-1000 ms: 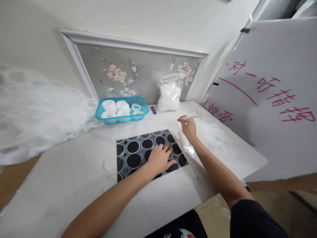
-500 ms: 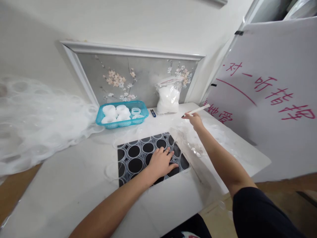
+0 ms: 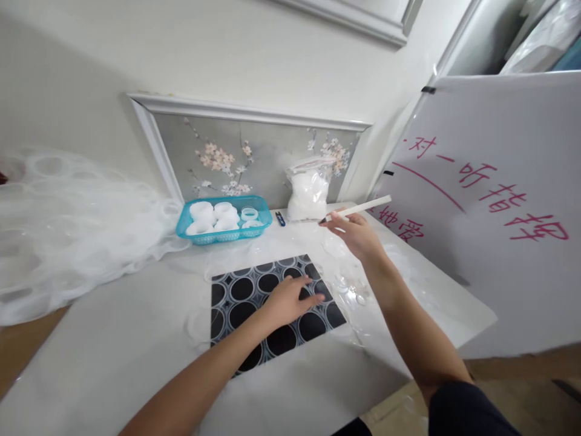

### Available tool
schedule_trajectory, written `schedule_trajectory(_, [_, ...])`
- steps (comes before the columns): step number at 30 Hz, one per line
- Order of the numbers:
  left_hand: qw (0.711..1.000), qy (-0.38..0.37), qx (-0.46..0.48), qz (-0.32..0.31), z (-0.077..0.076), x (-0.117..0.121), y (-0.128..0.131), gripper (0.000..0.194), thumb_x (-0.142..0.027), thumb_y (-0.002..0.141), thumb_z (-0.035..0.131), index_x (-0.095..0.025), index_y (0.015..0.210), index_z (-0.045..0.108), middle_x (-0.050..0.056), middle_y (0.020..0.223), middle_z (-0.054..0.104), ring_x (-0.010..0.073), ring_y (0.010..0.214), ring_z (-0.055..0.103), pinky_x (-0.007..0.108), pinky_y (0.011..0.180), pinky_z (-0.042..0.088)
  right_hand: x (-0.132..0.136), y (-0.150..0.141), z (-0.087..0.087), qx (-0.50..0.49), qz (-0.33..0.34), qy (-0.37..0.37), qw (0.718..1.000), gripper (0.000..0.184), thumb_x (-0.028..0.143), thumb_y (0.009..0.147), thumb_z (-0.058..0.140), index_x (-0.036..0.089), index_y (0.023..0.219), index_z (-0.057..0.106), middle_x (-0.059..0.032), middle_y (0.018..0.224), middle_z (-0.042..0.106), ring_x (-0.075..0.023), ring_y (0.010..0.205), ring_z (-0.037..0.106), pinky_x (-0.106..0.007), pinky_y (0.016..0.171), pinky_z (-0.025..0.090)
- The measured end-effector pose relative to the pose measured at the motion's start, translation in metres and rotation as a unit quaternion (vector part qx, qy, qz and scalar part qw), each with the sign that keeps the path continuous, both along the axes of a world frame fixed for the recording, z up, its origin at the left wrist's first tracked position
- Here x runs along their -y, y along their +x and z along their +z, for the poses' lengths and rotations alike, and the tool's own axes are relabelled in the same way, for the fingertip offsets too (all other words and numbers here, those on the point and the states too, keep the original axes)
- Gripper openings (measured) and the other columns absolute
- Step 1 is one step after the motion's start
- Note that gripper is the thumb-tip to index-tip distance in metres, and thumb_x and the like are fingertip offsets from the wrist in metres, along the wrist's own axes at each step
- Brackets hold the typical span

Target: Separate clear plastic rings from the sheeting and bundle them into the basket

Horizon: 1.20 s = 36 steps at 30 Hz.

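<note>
My left hand is over the black sheet with grey ring patterns, its fingers spread and the palm towards the table; whether it presses on the sheet I cannot tell. Beyond the sheet, to the right, my right hand is closed around a slim white pen. The pen's dark tip points left, near the bottom of the clear zip bag filled with white material. Thin clear rings lie on the table right of the sheet, below my right hand.
A blue tray with white round pieces and clear rings stands at the back. Small blue thread snips lie beside it. A large heap of translucent rings fills the left. A whiteboard with red writing stands at the right.
My right hand has drawn in a little to the left with the pen. My left hand has shifted slightly left over the sheet. The view has tilted upwards.
</note>
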<state>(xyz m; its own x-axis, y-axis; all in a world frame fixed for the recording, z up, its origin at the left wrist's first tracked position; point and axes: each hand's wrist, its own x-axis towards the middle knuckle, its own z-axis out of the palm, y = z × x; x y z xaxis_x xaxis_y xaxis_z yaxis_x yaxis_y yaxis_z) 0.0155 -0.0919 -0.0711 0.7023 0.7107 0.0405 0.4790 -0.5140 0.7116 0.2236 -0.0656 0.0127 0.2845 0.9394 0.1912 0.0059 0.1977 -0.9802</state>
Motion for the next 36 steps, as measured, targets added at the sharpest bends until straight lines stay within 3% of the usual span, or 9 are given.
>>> schedule_trajectory(1, [0.994, -0.067, 0.071, 0.043, 0.009, -0.002, -0.001, 0.059, -0.061, 0.088, 0.051, -0.016, 0.124, 0.062, 0.013, 0.122, 0.065, 0.0297, 0.105, 0.06, 0.046, 0.095, 0.044, 0.011, -0.014, 0.01, -0.001, 0.039, 0.023, 0.999, 0.026, 0.045, 0.072, 0.073, 0.02, 0.075, 0.065, -0.0024, 0.076, 0.072, -0.0201, 0.083, 0.071, -0.036, 0.084, 0.051])
schedule_trajectory(3, [0.947, -0.201, 0.221, 0.115, 0.032, -0.003, -0.005, 0.061, -0.064, 0.092, 0.04, -0.015, 0.12, 0.063, 0.013, 0.123, 0.064, 0.0278, 0.104, 0.061, 0.043, 0.093, 0.046, 0.033, -0.039, 0.028, -0.022, 0.099, 0.068, 0.993, 0.021, 0.042, 0.075, 0.073, 0.021, 0.075, 0.068, -0.0011, 0.08, 0.071, -0.0178, 0.079, 0.07, -0.036, 0.083, 0.054])
schedule_trajectory(6, [0.824, -0.379, 0.401, 0.131, 0.073, 0.005, -0.016, 0.06, -0.06, 0.096, 0.035, -0.012, 0.117, 0.063, 0.014, 0.132, 0.06, 0.0259, 0.113, 0.06, 0.038, 0.098, 0.044, 0.056, -0.06, 0.044, -0.062, 0.139, 0.1, 0.983, 0.014, 0.038, 0.078, 0.073, 0.024, 0.074, 0.071, 0.0007, 0.084, 0.071, -0.0144, 0.075, 0.069, -0.032, 0.078, 0.056])
schedule_trajectory(9, [0.716, -0.532, 0.446, 0.08, 0.108, 0.019, -0.029, 0.068, -0.06, 0.098, 0.028, -0.005, 0.114, 0.064, 0.02, 0.125, 0.063, 0.0285, 0.113, 0.062, 0.04, 0.104, 0.041, 0.065, -0.063, 0.049, -0.086, 0.153, 0.107, 0.979, 0.013, 0.036, 0.079, 0.072, 0.025, 0.073, 0.073, 0.0011, 0.083, 0.071, -0.0137, 0.076, 0.069, -0.028, 0.074, 0.057])
schedule_trajectory(12, [0.666, -0.589, 0.453, 0.064, 0.129, 0.032, -0.039, 0.072, -0.059, 0.098, 0.025, -0.001, 0.111, 0.065, 0.023, 0.12, 0.065, 0.0307, 0.113, 0.063, 0.042, 0.106, 0.04, 0.065, -0.059, 0.048, -0.1, 0.155, 0.099, 0.978, 0.012, 0.035, 0.079, 0.073, 0.025, 0.072, 0.073, 0.0008, 0.081, 0.071, -0.0142, 0.076, 0.069, -0.029, 0.076, 0.057])
schedule_trajectory(16, [0.656, -0.588, 0.465, 0.092, 0.139, 0.043, -0.044, 0.065, -0.054, 0.099, 0.029, -0.002, 0.105, 0.067, 0.023, 0.115, 0.068, 0.0307, 0.114, 0.062, 0.043, 0.106, 0.04, 0.064, -0.056, 0.047, -0.104, 0.161, 0.097, 0.977, 0.013, 0.035, 0.081, 0.071, 0.025, 0.073, 0.072, 0.0008, 0.079, 0.072, -0.0146, 0.079, 0.069, -0.03, 0.079, 0.057])
schedule_trajectory(24, [0.694, -0.558, 0.447, 0.08, 0.136, 0.05, -0.044, 0.067, -0.06, 0.096, 0.026, -0.007, 0.104, 0.067, 0.021, 0.115, 0.068, 0.0315, 0.12, 0.058, 0.046, 0.106, 0.042, 0.07, -0.057, 0.049, -0.085, 0.132, 0.092, 0.983, 0.015, 0.039, 0.082, 0.068, 0.026, 0.074, 0.07, 0.0006, 0.074, 0.069, -0.0182, 0.082, 0.07, -0.036, 0.082, 0.057])
schedule_trajectory(30, [0.704, -0.56, 0.432, 0.064, 0.138, 0.059, -0.047, 0.064, -0.059, 0.095, 0.03, -0.008, 0.103, 0.069, 0.02, 0.111, 0.07, 0.0318, 0.121, 0.057, 0.047, 0.107, 0.041, 0.072, -0.056, 0.049, -0.072, 0.122, 0.081, 0.987, 0.018, 0.04, 0.083, 0.067, 0.025, 0.072, 0.069, -0.0009, 0.078, 0.069, -0.0192, 0.084, 0.07, -0.038, 0.086, 0.056])
schedule_trajectory(36, [0.718, -0.544, 0.431, 0.048, 0.136, 0.064, -0.052, 0.064, -0.058, 0.095, 0.031, -0.009, 0.118, 0.064, 0.018, 0.127, 0.062, 0.0328, 0.131, 0.048, 0.048, 0.11, 0.037, 0.069, -0.051, 0.05, -0.119, 0.112, 0.05, 0.985, 0.016, 0.041, 0.082, 0.067, 0.026, 0.075, 0.065, 0.001, 0.07, 0.069, -0.0208, 0.087, 0.071, -0.043, 0.092, 0.054])
